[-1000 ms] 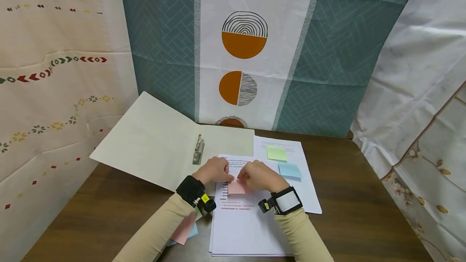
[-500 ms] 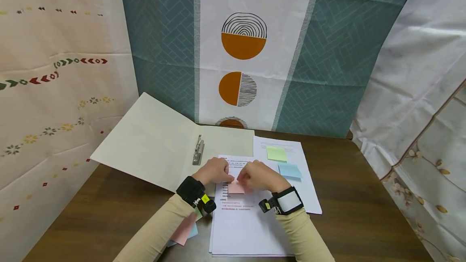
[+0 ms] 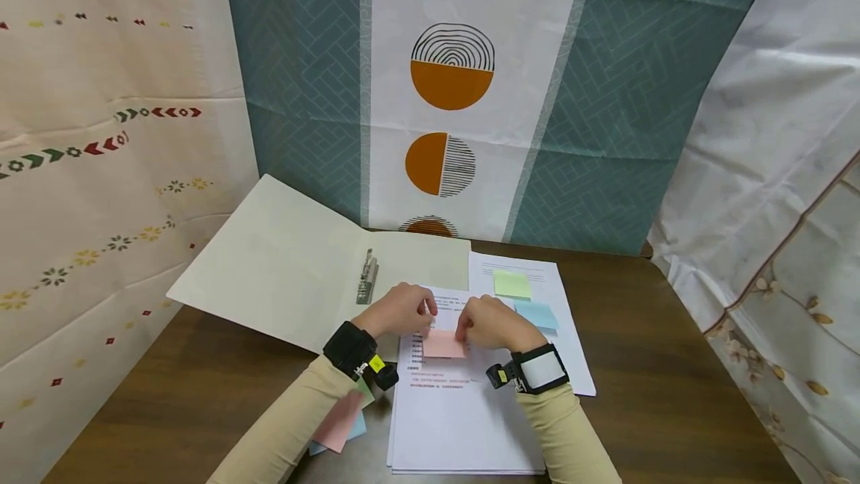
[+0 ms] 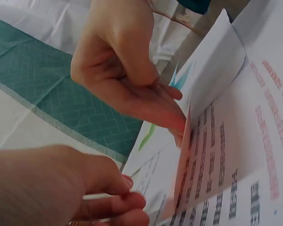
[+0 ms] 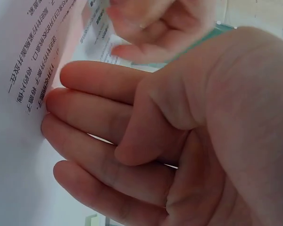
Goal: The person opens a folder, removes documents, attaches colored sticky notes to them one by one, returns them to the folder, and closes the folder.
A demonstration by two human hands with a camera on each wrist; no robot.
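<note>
A pink sticky note (image 3: 445, 344) lies on the printed top sheet of a paper stack (image 3: 463, 432) in the head view. My right hand (image 3: 497, 323) touches the note's upper right part with its fingertips; in the right wrist view its fingers (image 5: 99, 113) are extended with the thumb folded across them. Just above the note's upper left corner hovers my left hand (image 3: 398, 311), fingers loosely bent and holding nothing. Seen edge-on in the left wrist view, the pink note (image 4: 181, 160) stands slightly off the page along its side, beneath the right fingertips.
An open folder (image 3: 282, 267) with a metal clip (image 3: 366, 279) lies behind and left. Another sheet at right bears a green note (image 3: 512, 284) and a blue note (image 3: 537, 316). Loose pink and blue notes (image 3: 339, 420) lie by the left forearm on the brown table (image 3: 658, 364).
My left hand has come off the pink note and risen slightly. The right hand has slid right along the note, so more of it shows between the hands.
</note>
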